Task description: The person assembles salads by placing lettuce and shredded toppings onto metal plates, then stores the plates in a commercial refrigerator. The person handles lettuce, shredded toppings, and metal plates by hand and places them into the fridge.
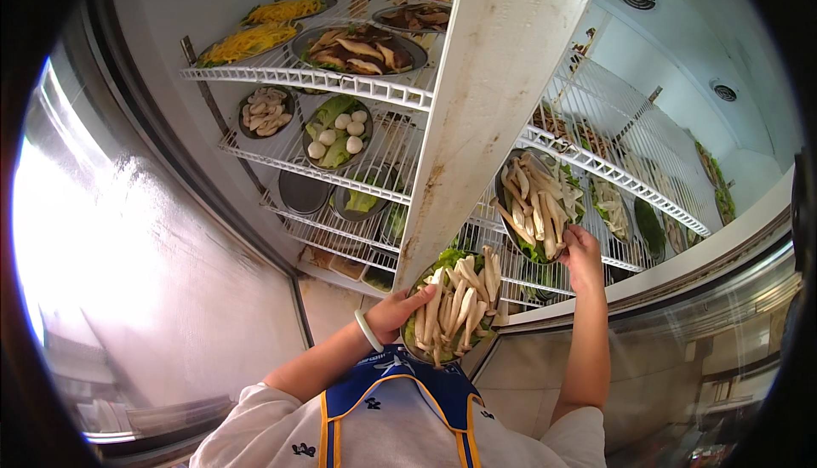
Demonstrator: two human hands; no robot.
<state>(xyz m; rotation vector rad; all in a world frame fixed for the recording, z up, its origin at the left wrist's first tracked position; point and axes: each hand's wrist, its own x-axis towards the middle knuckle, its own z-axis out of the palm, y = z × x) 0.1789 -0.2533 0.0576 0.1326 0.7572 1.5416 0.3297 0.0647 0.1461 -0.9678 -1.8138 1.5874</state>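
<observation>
My left hand [394, 311], with a pale bangle at the wrist, grips an oval plate [417, 353] in front of my apron, the thumb over its edge. Long pale mushrooms [459, 302] are heaped on lettuce there. Farther right, my right hand [582, 257] pinches the near edge of a second plate [509, 226] at the right-hand fridge shelf. It bears similar long mushrooms [534, 200] over green leaves. My fingers partly hide that edge; whether the plate rests fully on the rack, I cannot tell.
A worn white post [489, 85] divides the fridge. On the left racks [357, 85] stand plates of yellow shreds [247, 42], sliced brown mushrooms [362, 49] and white balls [330, 137]. More plated greens [648, 228] stand right. Glass doors [153, 281] stand open on both sides.
</observation>
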